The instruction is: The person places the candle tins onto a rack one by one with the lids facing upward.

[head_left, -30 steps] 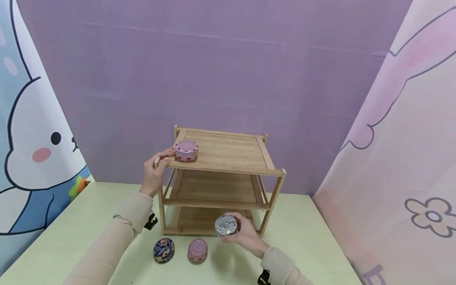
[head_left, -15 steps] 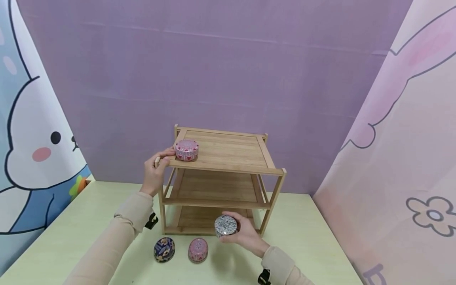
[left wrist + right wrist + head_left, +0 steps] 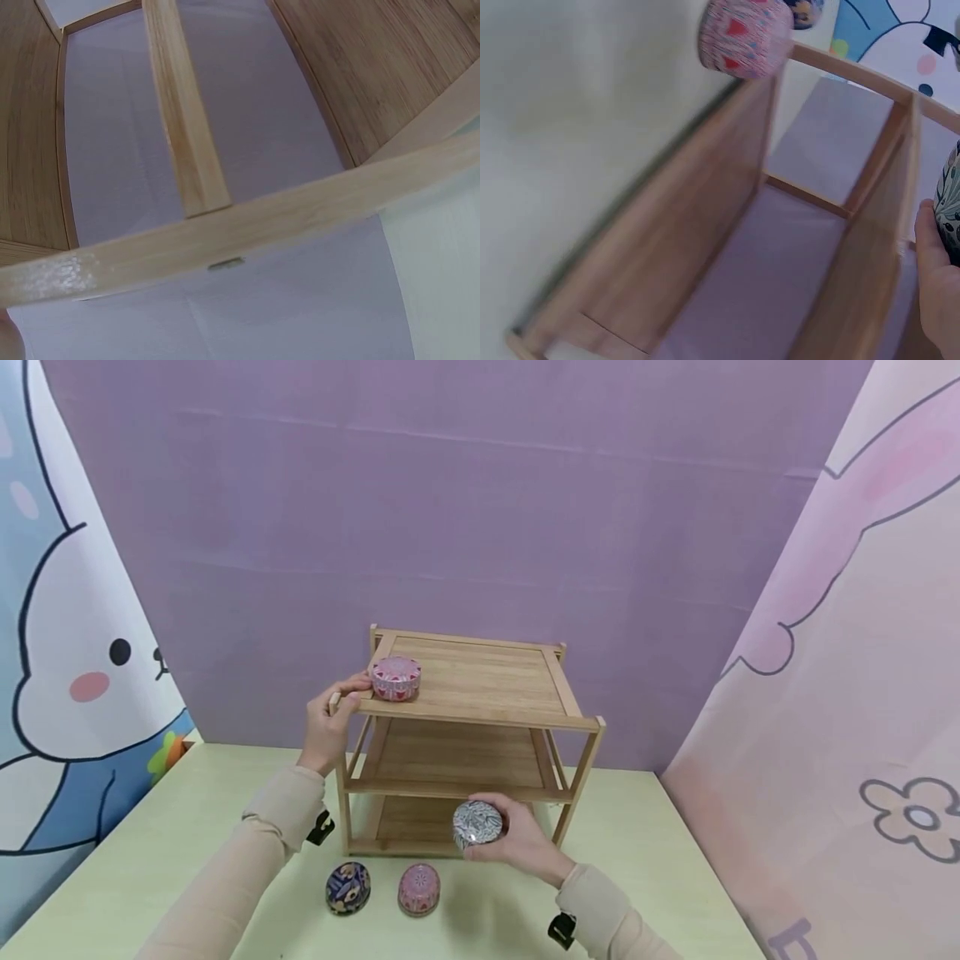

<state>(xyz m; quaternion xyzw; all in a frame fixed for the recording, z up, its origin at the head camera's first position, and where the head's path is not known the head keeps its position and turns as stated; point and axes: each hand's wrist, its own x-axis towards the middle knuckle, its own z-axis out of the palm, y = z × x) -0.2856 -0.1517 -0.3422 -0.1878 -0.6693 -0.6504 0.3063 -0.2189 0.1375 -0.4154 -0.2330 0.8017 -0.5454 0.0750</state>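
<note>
In the head view my right hand [image 3: 525, 842] holds a small round tin [image 3: 477, 823] with a black-and-white patterned lid, in front of the lower part of a wooden shelf rack [image 3: 465, 788]. Fingers and thumb pinch the tin's sides. My left hand [image 3: 327, 727] grips the rack's upper front-left corner, thumb at the front. Its fingertips lie beside a pink round tin [image 3: 396, 679] on the top shelf; whether they touch it I cannot tell. In the right wrist view, part of the black-and-white tin [image 3: 951, 206] shows at the right edge.
A dark blue floral tin [image 3: 348, 887] and another pink tin [image 3: 418, 890] stand on the pale green table [image 3: 637, 877] before the rack. A purple backdrop [image 3: 480, 527] hangs behind, with cartoon-printed panels [image 3: 840, 693] at both sides.
My right hand has risen slightly with the black-and-white tin. The left hand stays at the rack's corner, and the other tins have not moved.
</note>
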